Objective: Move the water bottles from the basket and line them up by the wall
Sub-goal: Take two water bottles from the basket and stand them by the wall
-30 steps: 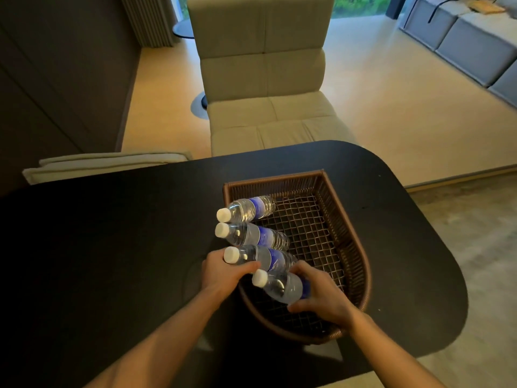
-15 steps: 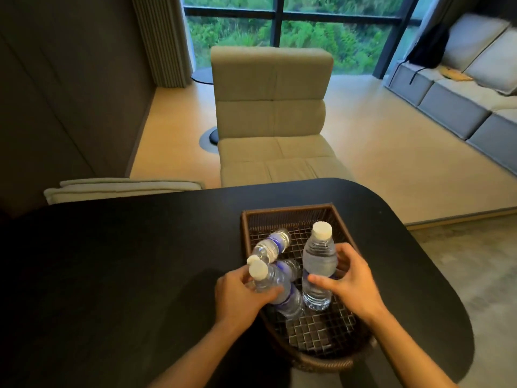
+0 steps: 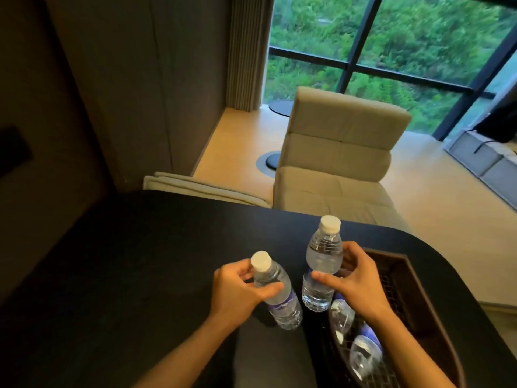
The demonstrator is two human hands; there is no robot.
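Observation:
My left hand [image 3: 236,289] grips a clear water bottle [image 3: 279,301] with a white cap and blue label, held tilted above the black table [image 3: 126,289], left of the basket. My right hand [image 3: 355,287] holds a second water bottle [image 3: 321,264] upright at the basket's left edge. The brown wicker basket [image 3: 414,298] stands at the lower right of the table. Two more bottles [image 3: 366,351] lie inside it, partly hidden under my right forearm. The dark wall [image 3: 56,135] rises along the table's left side.
A beige padded chair [image 3: 341,152] stands just beyond the table's far edge, and a second beige chair back [image 3: 201,189] shows at the far left edge. A large window and a grey sofa [image 3: 489,161] lie further off to the right.
Both hands have lifted their bottles out of the basket and carried them left. The left bottle is now over the bare table. My head has turned up and to the left.

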